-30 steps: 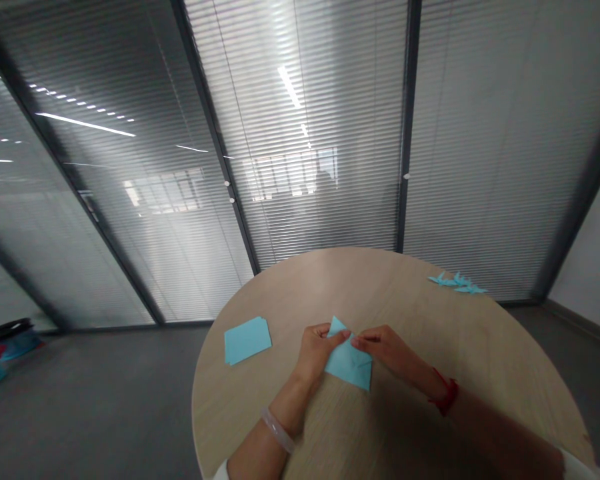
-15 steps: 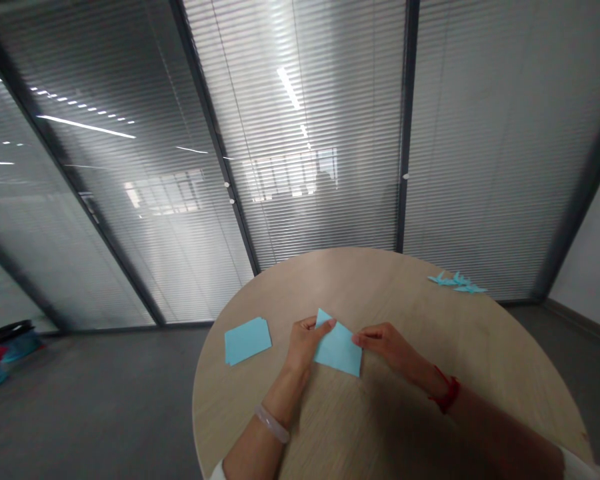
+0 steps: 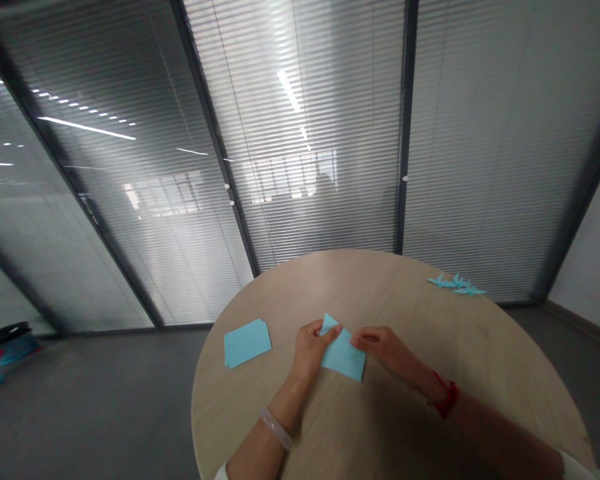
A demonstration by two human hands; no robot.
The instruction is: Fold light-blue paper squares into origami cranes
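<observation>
Over the desk (image 3: 355, 287), the blue sheet (image 3: 344, 361) sat at the frame's lower centre, best kept steady, I judged, with edges matched before creasing. The left hand (image 3: 310, 347) pinched its upper-left edge, thumb on top. The right hand (image 3: 384, 348) curled at its right edge, palm down; whether those fingers gripped, I couldn't tell.

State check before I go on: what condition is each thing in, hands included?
Left hand: gripping the held paper, thumb on top.
Right hand: fingers bent, tips at the paper's right edge; grip unclear.
Held paper: off the stack, apparently folded; exact folds unclear.
Stack: lying flat, edges slightly misaligned.
Folded shapes: finished-looking, grouped by the table's far right edge.
Blinds: lowered.
</observation>
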